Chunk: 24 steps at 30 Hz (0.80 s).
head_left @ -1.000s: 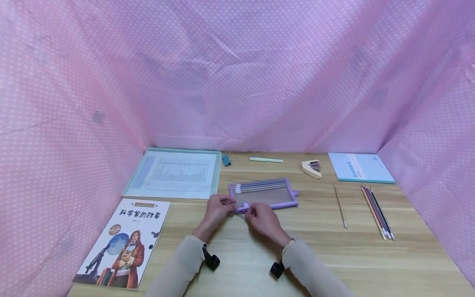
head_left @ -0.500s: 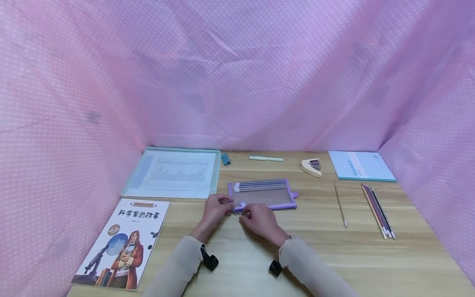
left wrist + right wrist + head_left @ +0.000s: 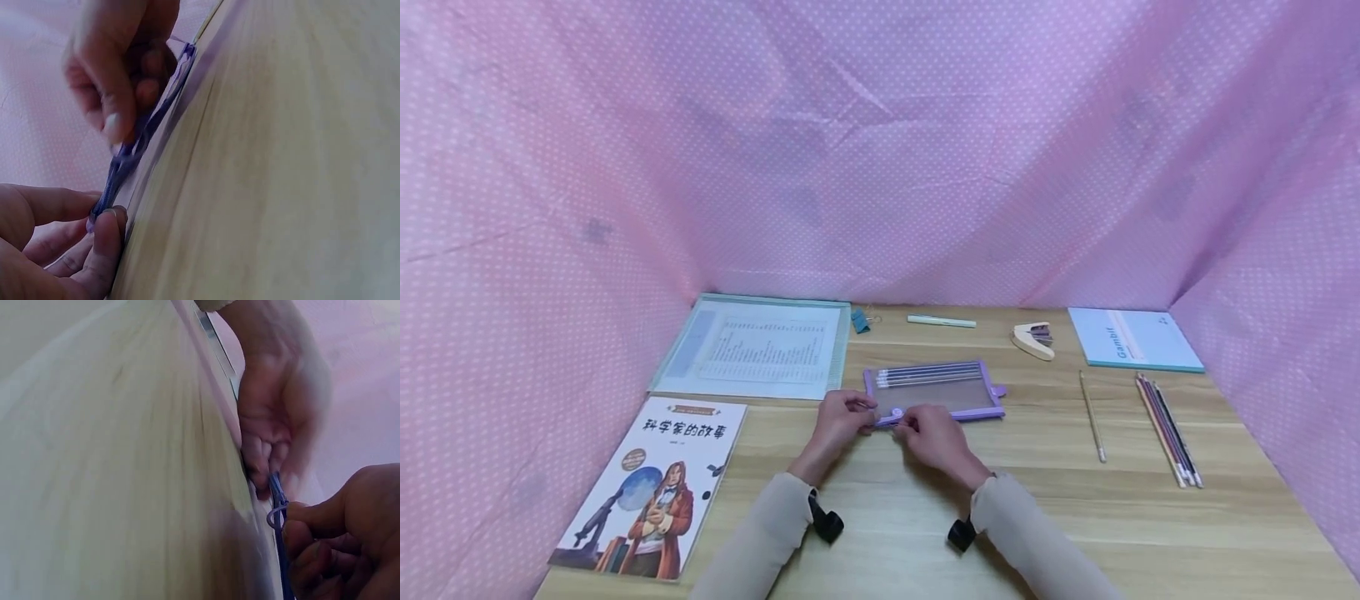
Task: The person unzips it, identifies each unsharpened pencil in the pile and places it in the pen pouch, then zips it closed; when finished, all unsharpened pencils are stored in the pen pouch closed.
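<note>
A purple mesh pencil pouch [image 3: 934, 390] lies flat on the wooden table [image 3: 1045, 508], with several pencils [image 3: 925, 373] inside along its far edge. My left hand [image 3: 862, 415] pinches the pouch's near left corner. My right hand [image 3: 905, 425] pinches the near edge by the round zipper pull [image 3: 897, 412]. In the left wrist view my left hand [image 3: 100, 220] pinches the purple edge [image 3: 134, 150], and my right hand [image 3: 122, 115] grips it further along. The right wrist view shows my right hand [image 3: 294, 519] holding the zipper pull [image 3: 276, 509], with my left hand [image 3: 265, 469] just beyond.
A picture book [image 3: 651, 487] lies at the near left, a clear document folder [image 3: 760, 346] behind it. A blue binder clip [image 3: 859, 320], a pale green pen [image 3: 942, 321] and a stapler [image 3: 1032, 339] sit at the back. A blue notebook [image 3: 1133, 338], a single pencil [image 3: 1092, 415] and several coloured pencils [image 3: 1167, 427] lie right.
My right hand has shifted slightly right along the pouch's near edge. The left hand keeps its pinch on the corner, and the pouch has stayed put.
</note>
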Tool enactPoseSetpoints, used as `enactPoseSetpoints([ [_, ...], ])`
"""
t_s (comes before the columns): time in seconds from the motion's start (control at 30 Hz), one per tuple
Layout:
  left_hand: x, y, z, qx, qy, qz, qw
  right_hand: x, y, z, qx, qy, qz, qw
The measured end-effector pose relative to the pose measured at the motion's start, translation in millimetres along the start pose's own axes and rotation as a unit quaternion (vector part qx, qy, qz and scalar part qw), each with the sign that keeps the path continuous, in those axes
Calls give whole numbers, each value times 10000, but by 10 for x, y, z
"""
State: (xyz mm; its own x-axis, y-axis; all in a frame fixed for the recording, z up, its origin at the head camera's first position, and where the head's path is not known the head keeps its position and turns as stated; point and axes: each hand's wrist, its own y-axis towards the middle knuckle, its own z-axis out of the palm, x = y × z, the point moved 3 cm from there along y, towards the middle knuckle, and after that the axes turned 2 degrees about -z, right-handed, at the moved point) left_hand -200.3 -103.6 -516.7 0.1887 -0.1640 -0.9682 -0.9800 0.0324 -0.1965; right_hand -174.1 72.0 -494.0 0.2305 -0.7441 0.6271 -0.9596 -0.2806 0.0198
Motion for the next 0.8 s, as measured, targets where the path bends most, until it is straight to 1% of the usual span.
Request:
enactPoseSetpoints([
  [0.13,-1,-2,17,42,5,-43,10000,-200,-78,-148,-127,88,395,9991],
  [0.27,-9,-6,14,9,69,-94,9999,-461,-179,-372,-258,237,680,9971],
  [0.43,-6,-4,3,7,98,-136,9999,-835,-317,-705,-396,195,759,9961],
  [0.5,-4,-2,-3,40,41,-108,9999,-979,-377,-835,-450,99,878,9951],
  [0.6,2,4,-19,104,-91,-76,9999,-1156,-466,-990,-523,42,1181,9916],
  [0.7,2,12,-37,101,-87,-67,9999,-1243,-521,-1063,-460,97,1322,9901],
  [0.8,-8,14,-47,11,35,-100,9999,-1245,-538,-1063,-306,88,1208,9922],
])
